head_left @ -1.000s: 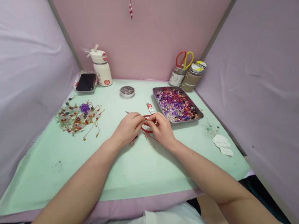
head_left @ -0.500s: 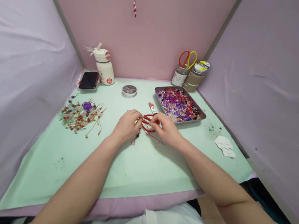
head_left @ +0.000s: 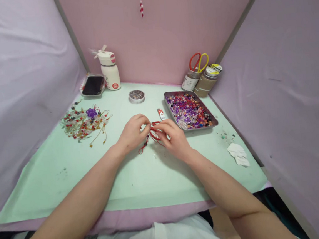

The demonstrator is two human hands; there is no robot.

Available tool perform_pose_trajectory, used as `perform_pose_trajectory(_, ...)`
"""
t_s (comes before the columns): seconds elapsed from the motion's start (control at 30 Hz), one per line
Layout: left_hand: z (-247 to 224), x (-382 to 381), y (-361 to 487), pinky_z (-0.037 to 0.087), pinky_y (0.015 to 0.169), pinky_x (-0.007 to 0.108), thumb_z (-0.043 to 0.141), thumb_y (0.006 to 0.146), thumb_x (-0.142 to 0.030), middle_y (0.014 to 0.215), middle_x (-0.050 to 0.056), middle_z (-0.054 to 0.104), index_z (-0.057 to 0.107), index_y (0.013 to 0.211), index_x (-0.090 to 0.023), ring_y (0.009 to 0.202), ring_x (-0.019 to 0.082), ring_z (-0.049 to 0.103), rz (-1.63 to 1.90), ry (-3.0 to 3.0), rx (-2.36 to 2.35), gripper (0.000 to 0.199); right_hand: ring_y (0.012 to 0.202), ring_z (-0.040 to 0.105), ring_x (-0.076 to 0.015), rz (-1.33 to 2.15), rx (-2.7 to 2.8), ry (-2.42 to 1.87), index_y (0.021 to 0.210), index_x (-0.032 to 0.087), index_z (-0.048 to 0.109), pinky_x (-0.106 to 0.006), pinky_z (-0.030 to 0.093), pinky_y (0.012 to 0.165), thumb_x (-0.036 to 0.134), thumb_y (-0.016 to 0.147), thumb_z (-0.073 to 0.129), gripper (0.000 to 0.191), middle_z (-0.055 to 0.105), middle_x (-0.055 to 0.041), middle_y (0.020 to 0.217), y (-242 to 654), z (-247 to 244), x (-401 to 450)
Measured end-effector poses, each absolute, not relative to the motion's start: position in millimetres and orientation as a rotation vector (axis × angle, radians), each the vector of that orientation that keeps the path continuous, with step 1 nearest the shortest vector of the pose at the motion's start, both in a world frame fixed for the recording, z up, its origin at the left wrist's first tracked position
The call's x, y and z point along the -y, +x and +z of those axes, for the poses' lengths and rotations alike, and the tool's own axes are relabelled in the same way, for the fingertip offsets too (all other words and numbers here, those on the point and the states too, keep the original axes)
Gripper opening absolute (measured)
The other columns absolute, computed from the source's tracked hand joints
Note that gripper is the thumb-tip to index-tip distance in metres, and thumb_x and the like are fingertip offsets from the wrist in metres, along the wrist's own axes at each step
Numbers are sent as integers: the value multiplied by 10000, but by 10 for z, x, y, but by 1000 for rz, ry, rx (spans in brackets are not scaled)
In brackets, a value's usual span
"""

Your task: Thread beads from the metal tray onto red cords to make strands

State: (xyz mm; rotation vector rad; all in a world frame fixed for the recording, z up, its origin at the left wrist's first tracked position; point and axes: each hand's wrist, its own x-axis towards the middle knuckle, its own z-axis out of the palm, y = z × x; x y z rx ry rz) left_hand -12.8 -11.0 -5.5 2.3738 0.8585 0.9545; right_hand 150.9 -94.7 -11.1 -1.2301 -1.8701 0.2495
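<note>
At the middle of the green table, my left hand [head_left: 135, 131] pinches the beaded red cord, and a loop of it with dark beads [head_left: 143, 147] hangs below the fingers onto the cloth. My right hand [head_left: 172, 136] is close beside it, its fingers bent together over the scissors-like red rings or coil [head_left: 155, 134]; what its fingertips hold is too small to make out. The fingertips of both hands nearly meet. Just behind them lies a red and white lighter [head_left: 161, 114].
A tray of mixed beads [head_left: 166, 107] stands right of my hands. Finished-looking beaded strings [head_left: 83, 123] lie left. Behind are a round dish [head_left: 137, 96], a white bottle [head_left: 111, 77], a phone [head_left: 93, 85], scissors [head_left: 195, 61] in a jar [head_left: 190, 81], and another jar [head_left: 205, 84]. Crumpled tissue [head_left: 238, 154] lies right.
My right hand has moved slightly left, nearer my left hand, and its fingers now reach over the red coil. The whole view has shifted a little.
</note>
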Motion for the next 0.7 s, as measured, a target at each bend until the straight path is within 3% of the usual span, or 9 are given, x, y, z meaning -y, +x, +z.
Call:
perform_pose_trajectory(0.13,-41,167,-98,452,748,295,472,796,-165,908,67,620,615,766,-169,859,175,556,929,2347,-731,147,796,586,-154,155,1742,-1276,1018,216,620,-290,502,708,235,889,527,160,568,-69,980,1554,-154,887)
perform_pose_trajectory(0.33,10,234,-61,458,776,304,497,761,-160,923,66,623,609,698,-168,875,171,568,888,2195,-687,129,860,580,-182,43,1802,-1253,883,224,639,-329,483,774,214,885,518,122,600,-58,886,1568,-236,832)
perform_pose_trajectory(0.5,82,209,-98,456,728,275,584,744,-234,956,55,621,619,692,-156,854,156,569,905,1573,-660,100,844,572,-179,112,1762,-1255,847,217,622,-326,466,771,223,881,520,108,604,-47,863,1548,-235,826)
perform_pose_trajectory(0.7,175,181,-186,452,651,220,659,699,-165,936,65,652,649,707,-124,713,91,563,846,950,-452,43,837,569,-174,252,1760,-1272,833,212,604,-312,452,768,226,885,511,108,597,-36,835,1456,-320,767)
